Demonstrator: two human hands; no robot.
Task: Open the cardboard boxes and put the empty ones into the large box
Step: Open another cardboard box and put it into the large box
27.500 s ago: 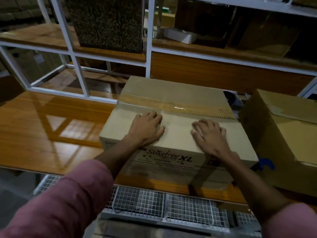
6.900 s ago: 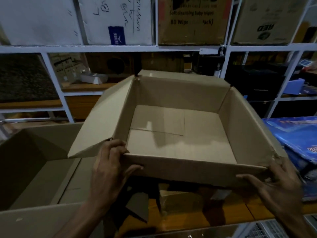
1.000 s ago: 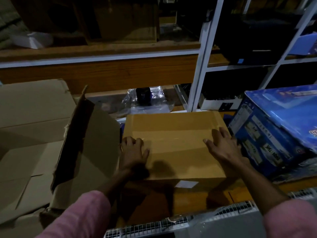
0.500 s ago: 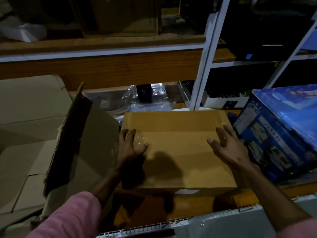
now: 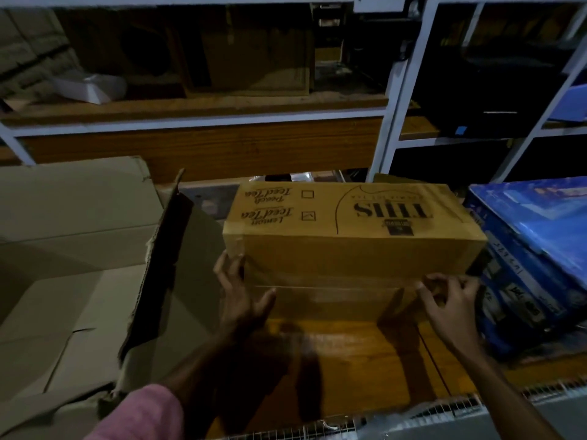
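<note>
Sealed brown box [image 5: 349,246] sits mid wooden counter [image 5: 346,354], tipped so printed face is up. L hand [image 5: 243,296] flat w/ fingers spread on near-left edge. R hand [image 5: 451,300] pinches tape at near-right corner. Big open box [image 5: 73,281] touches on left, its torn flap [image 5: 155,274] beside L hand; blue box [image 5: 533,249] tight on right. Bare counter in front.

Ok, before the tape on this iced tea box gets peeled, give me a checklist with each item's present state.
1. Iced tea box sealed, taped seam facing the person: ok.
2. Left hand braces the box's left end: ok.
3. Right hand pinching at the tape: cannot tell whether an edge is lifted.
4. Large box beside it open: ok.
5. Blue box crowds the right end: not ok.
6. Contents: cannot tell.
</note>
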